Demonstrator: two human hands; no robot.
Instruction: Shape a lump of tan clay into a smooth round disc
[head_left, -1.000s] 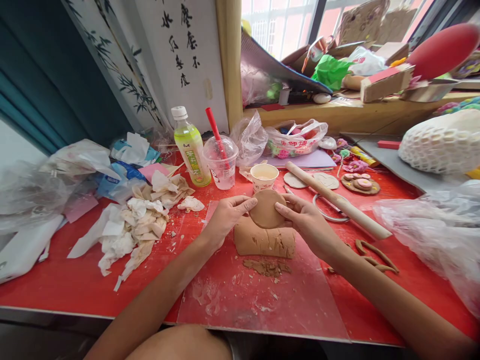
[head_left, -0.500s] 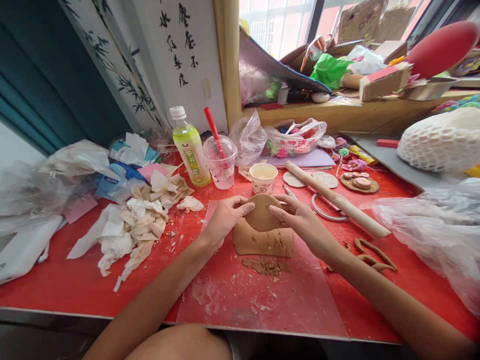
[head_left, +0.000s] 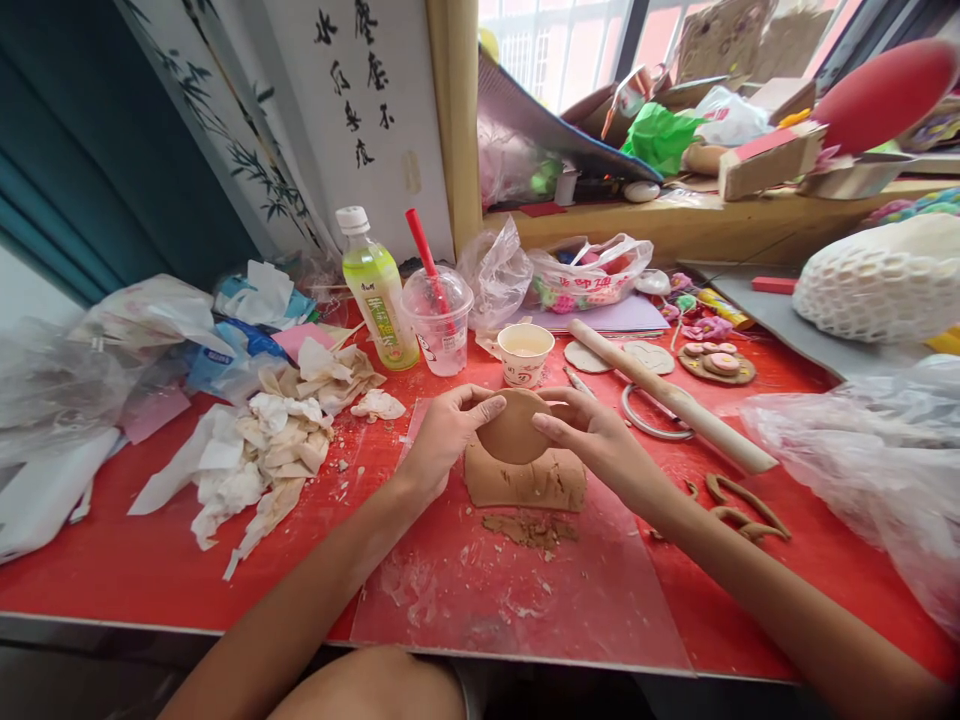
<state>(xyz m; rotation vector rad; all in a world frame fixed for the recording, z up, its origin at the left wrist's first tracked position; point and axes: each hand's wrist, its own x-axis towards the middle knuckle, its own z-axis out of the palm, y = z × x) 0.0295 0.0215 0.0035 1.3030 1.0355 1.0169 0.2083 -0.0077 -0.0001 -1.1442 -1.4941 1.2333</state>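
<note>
A flat round disc of brown clay (head_left: 514, 430) is held up between my two hands. My left hand (head_left: 448, 435) pinches its left edge, thumb on the near face. On the opposite edge my right hand (head_left: 589, 425) grips it, thumb on the near face too. Behind and below the disc lies a thick block of brown clay (head_left: 525, 482) with a cracked surface. Clay crumbs (head_left: 529, 530) are scattered just in front of the block. Both rest on a clear plastic sheet (head_left: 517, 610) spread over the red table.
A paper cup (head_left: 525, 355) of cloudy liquid stands just beyond my hands. Left of it are a lidded plastic cup (head_left: 437, 335) and a drink bottle (head_left: 381, 300). A rolling pin (head_left: 671, 395) and clay strips (head_left: 746, 510) lie right. Crumpled tissues (head_left: 277, 440) are piled left.
The disc has shifted slightly left between my fingers, and more of its near face shows by my right thumb. Both hands keep their hold. The whole view has moved a little.
</note>
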